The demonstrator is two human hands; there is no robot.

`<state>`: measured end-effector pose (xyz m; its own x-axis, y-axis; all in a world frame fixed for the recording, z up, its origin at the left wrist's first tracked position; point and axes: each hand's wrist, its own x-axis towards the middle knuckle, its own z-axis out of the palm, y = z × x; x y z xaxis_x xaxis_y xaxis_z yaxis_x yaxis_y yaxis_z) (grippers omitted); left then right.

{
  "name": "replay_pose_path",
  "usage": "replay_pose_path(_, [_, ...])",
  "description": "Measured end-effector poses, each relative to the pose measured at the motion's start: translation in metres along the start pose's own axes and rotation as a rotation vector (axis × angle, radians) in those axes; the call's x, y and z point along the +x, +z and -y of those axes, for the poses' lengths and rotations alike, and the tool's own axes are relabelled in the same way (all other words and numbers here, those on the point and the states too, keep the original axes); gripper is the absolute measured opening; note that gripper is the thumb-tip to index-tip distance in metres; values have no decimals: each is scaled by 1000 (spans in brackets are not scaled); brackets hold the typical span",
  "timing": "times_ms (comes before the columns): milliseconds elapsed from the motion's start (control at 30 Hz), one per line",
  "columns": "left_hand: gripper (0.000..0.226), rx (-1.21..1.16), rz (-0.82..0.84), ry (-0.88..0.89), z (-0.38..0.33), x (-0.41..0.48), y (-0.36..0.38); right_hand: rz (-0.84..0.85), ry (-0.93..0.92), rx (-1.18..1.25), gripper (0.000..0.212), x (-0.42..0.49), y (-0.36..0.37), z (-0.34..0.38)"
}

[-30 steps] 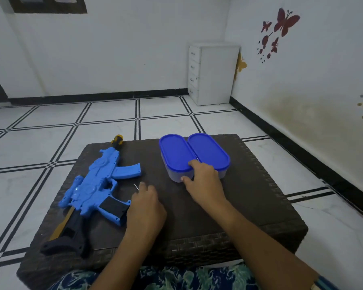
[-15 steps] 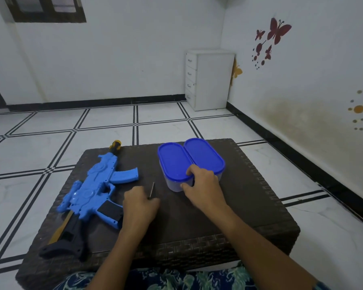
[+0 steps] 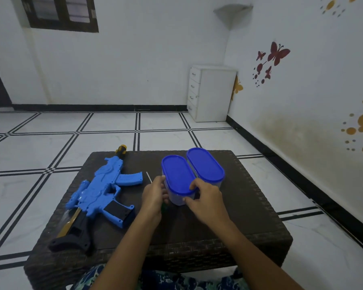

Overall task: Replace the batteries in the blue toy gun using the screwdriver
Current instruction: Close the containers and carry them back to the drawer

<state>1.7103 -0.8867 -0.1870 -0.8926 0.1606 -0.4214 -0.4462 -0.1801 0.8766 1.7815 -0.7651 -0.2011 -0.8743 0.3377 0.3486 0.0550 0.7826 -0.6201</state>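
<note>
Left hand [image 3: 154, 194] has slid over from the blue toy gun [image 3: 102, 191], screwdriver [image 3: 149, 177] clutched in its curled fingers, to brace the near box [image 3: 177, 174] while the right hand [image 3: 206, 198] pinches its lid rim, likely fetching batteries. Count: one gun untouched on the table [image 3: 228, 216], left side, one screwdriver, two blue-lidded boxes

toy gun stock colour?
Black stock, against the blue toy gun body. Best seen in the head view, the only one.
</note>
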Motion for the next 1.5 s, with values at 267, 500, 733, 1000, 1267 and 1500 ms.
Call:
replay_pose_path(267, [54, 43, 37, -38, 4, 17, 1, 46, -5, 132, 29, -4, -1, -8])
replay_pose_path(500, [56, -2, -3, -16, 2, 23, -4, 96, -27, 224, 28, -1, -5, -14])
replay_pose_path(733, [55, 37, 5, 7, 6, 30, -11, 138, -85, 279, 28, -8, -9, -6])
replay_pose_path(1000, [43, 23, 13, -8, 7, 30, -12, -30, 90, 429, 39, 2, -28, -3])
replay_pose_path(1267, [54, 103, 16, 14, 16, 42, -9, -490, 469, 475, 25, 41, -31, -55])
replay_pose_path(1500, [51, 110, -11, 28, 17, 43, -1, -380, 641, 510, 32, 60, -15, -77])
